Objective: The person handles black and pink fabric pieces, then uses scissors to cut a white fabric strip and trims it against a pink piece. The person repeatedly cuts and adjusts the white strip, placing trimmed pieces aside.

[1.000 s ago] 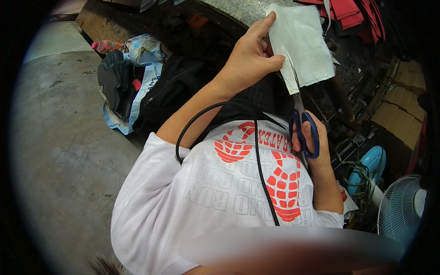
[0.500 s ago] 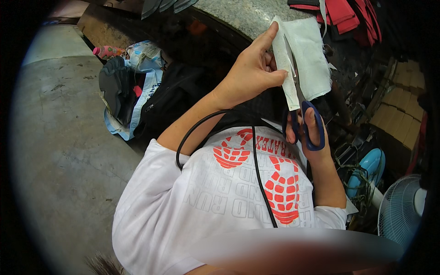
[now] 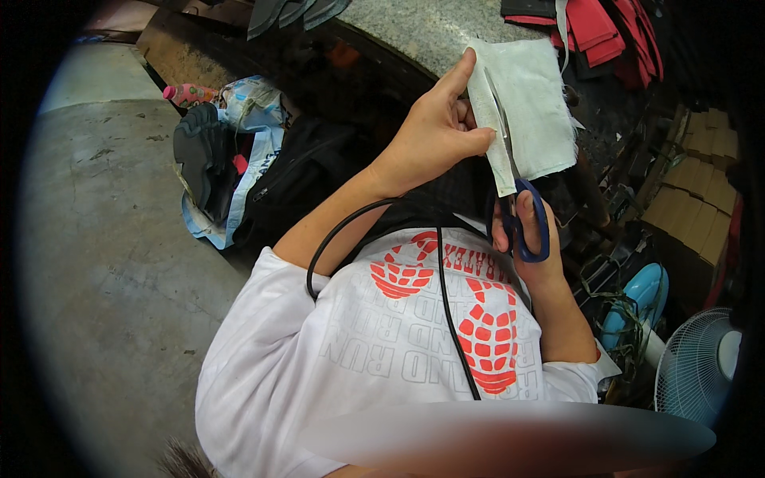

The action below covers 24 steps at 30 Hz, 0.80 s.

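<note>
My left hand (image 3: 434,131) pinches the left edge of a pale white cloth piece (image 3: 538,107), holding it up in front of me. My right hand (image 3: 530,239) grips blue-handled scissors (image 3: 518,211) from below. The steel blades run up through the cloth near its left side, and a narrow strip hangs to the left of the blades. Both hands are over my lap, just in front of a speckled stone worktop (image 3: 414,28).
Red fabric pieces (image 3: 594,24) lie on the worktop at the top right. A black bag (image 3: 299,179) and a plastic bag with dark shoe parts (image 3: 211,159) sit on the concrete floor (image 3: 103,263) to my left. Cardboard boxes (image 3: 693,183) and a fan (image 3: 697,366) stand to the right.
The scissors' blades have travelled further up into the cloth, lengthening the cut. Both hands and the cloth have shifted slightly down in the view.
</note>
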Motion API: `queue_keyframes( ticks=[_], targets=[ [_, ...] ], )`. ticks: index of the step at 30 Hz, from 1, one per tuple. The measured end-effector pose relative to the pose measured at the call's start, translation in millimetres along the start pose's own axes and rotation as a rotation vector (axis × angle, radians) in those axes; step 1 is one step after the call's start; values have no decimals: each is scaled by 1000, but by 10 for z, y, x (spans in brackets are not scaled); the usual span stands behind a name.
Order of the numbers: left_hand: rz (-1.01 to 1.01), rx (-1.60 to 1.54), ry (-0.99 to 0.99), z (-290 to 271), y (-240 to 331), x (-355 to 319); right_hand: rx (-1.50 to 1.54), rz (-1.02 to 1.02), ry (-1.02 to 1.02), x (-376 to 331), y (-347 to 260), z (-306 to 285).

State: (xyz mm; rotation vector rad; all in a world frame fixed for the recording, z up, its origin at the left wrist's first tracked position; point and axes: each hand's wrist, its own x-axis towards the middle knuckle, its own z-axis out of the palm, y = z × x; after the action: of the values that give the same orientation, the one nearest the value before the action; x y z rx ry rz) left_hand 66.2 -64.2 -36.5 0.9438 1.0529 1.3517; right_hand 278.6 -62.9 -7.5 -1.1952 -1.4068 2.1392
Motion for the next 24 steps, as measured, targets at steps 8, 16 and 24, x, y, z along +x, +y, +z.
queue_keyframes(
  ticks=[8,16,24],
  targets=[
    [-8,-10,-51,12,-28,-17,32,-21,30,34,-56,30],
    [-72,-7,-19,-2,1,-54,47,-16,23,111,-47,47],
    [-43,-79,-28,-10,40,-96,148,-76,40,262,-18,96]
  ],
)
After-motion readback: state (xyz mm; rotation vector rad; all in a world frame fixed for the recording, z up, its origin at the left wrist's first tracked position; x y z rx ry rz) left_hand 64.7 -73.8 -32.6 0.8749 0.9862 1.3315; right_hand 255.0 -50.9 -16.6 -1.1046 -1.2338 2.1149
